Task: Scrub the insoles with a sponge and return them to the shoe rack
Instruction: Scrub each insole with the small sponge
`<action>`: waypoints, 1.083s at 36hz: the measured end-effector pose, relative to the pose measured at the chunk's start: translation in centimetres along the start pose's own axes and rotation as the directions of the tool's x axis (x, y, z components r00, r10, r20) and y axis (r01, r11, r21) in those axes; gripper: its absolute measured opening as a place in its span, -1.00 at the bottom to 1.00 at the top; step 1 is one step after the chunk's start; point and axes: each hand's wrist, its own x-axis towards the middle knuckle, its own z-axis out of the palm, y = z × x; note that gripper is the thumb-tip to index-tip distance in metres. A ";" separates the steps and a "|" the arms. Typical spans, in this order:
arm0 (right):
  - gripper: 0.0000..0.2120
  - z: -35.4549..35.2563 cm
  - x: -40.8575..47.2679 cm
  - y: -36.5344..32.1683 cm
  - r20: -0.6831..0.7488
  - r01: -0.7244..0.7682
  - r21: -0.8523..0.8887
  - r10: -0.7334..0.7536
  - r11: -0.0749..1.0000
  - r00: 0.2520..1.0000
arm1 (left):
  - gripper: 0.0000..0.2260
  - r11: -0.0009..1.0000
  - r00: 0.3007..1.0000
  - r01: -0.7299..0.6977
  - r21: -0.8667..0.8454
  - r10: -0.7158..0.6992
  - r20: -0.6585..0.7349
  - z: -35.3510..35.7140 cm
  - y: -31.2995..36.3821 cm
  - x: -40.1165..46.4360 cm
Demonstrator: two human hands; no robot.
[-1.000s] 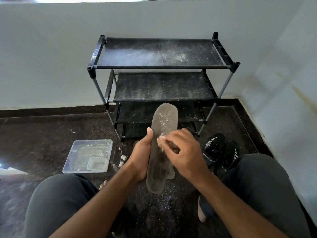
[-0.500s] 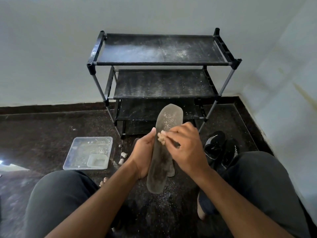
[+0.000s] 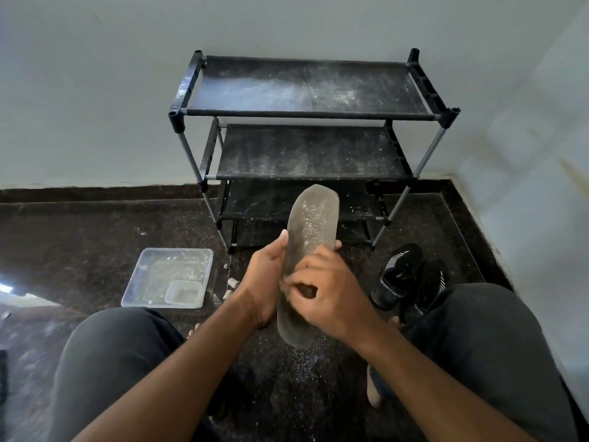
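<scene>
Both hands (image 3: 330, 291) hold insole (image 3: 310, 224) lengthwise, seemingly.

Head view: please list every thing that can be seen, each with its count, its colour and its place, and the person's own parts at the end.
shoe rack: one, black with grey poles, against the wall, shelves dusted with white specks.
insole: one, grey, speckled white, held upright in front of the rack.
sponge: hidden under the right hand's fingers, cannot tell.
plastic tray: one, clear, on the floor to the left.
small container: one, clear, inside the tray's near right corner.
shoes: two, black with white stripes, on the floor to the right.
floor: dark, speckled.
left hand: holds the insole's left edge.
right hand: fingers curled, pressed on the insole's face.
knees: two, dark grey trousers, bottom corners.
</scene>
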 end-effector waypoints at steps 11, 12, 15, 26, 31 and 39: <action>-0.92 -0.2 0.2 1.3 -0.054 -0.050 -0.066 0.046 0.997 0.997 | -0.26 0.998 0.999 -0.013 0.067 0.016 -0.045 0.1 -0.1 0.1; -0.92 -0.1 0.0 0.9 -0.014 -0.014 -0.038 0.014 0.999 1.000 | -0.22 0.996 0.999 -0.024 0.090 0.028 -0.041 0.0 -0.1 0.2; -0.89 -0.8 0.0 0.1 -0.032 0.075 -0.009 -0.075 0.997 0.997 | -0.18 0.989 0.992 -0.065 0.136 0.078 -0.097 -0.4 0.1 0.4; -0.88 -0.8 0.3 1.8 -0.020 0.003 -0.041 -0.004 0.999 1.000 | -0.29 0.935 0.963 -0.109 0.337 0.183 -0.196 0.0 0.3 -0.4; -0.88 -2.1 0.9 3.0 -0.270 -0.100 -0.154 0.055 0.983 0.961 | -0.37 0.925 0.961 -0.124 0.360 0.202 -0.187 0.1 0.4 -0.6; -0.82 -1.8 0.3 1.5 -0.092 0.021 -0.004 -0.021 1.000 0.996 | -0.35 0.942 0.965 -0.094 0.322 0.166 -0.205 0.1 0.8 -0.7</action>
